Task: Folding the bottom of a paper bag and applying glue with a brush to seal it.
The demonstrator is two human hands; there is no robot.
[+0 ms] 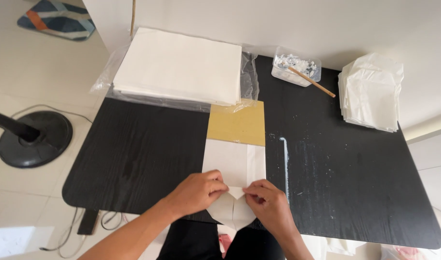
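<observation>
From the head view, a white paper sheet [234, 166] lies at the near edge of the black table [133, 159], partly over a tan board [237, 124]. The left hand [197, 192] and right hand [268, 204] press its folded lower flaps, fingertips pinched together on the paper. Judged best: keep both flaps meeting at the centre, then crease firmly. Beyond the board sits a paper stack [179, 65].

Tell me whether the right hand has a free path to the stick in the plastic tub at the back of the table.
Probably yes. The right hand rests on the folded paper, and only bare black table lies between it and the stick. It would have to let go first.
</observation>
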